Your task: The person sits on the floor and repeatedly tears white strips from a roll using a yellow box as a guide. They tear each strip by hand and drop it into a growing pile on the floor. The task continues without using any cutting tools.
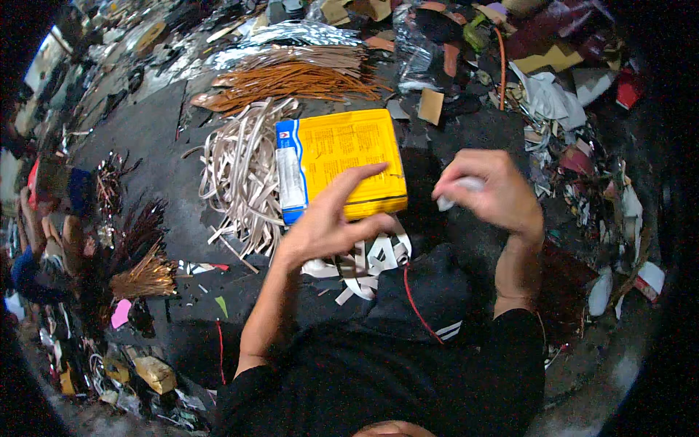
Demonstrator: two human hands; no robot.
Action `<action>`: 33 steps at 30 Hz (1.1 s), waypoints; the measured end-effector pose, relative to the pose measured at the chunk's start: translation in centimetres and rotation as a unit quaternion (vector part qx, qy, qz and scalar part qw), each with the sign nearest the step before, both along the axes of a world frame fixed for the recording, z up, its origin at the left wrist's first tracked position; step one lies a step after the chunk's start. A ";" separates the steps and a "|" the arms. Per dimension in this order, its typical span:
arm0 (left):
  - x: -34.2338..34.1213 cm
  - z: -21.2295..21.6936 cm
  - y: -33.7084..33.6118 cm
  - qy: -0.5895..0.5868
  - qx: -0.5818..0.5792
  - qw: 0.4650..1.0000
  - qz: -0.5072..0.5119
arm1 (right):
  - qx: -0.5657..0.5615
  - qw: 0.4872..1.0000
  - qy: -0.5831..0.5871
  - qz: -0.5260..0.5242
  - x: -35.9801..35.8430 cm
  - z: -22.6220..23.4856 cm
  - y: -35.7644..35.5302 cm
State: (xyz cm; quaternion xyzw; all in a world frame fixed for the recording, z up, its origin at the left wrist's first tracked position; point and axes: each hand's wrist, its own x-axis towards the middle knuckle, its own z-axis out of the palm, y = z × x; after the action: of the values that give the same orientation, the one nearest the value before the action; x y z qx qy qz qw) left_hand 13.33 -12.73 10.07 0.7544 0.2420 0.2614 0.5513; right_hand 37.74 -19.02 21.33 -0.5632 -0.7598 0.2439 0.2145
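Left hand (331, 218) has thumb and fingers spread wide over the near side of the yellow and blue box (349, 146), can't tell if it's pressing on it, no closed grip there; right hand (495, 193) is off to the right of the box, clear of it, fingers curled closed around 1 small white piece (473, 183), mostly hidden by the fingers. Box lies mid-scene, with pale flat strips (244, 178) to its left and poking out on its near side. Far side: 1 bundle of orange-brown strips (291, 86), silvery strips (306, 35) beyond it
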 end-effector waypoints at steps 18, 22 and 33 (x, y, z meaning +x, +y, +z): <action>0.6 -2.4 0.0 -0.015 -0.228 0.960 -0.159 | 0.025 0.996 0.085 0.013 -3.3 -4.4 1.4; -1.8 -1.6 1.7 -0.006 -0.206 0.968 -0.141 | 0.011 0.997 0.057 -0.056 0.6 -4.1 1.6; -9.4 -6.4 6.4 0.158 -0.124 0.972 0.122 | -0.215 0.953 0.062 -0.205 10.0 -12.0 1.5</action>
State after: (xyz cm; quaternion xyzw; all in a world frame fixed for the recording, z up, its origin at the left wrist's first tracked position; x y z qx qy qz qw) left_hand 3.96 -6.28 3.65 0.6769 0.4462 0.1723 0.5594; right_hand 47.72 -17.51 9.38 -0.7231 -0.5428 0.3872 0.1804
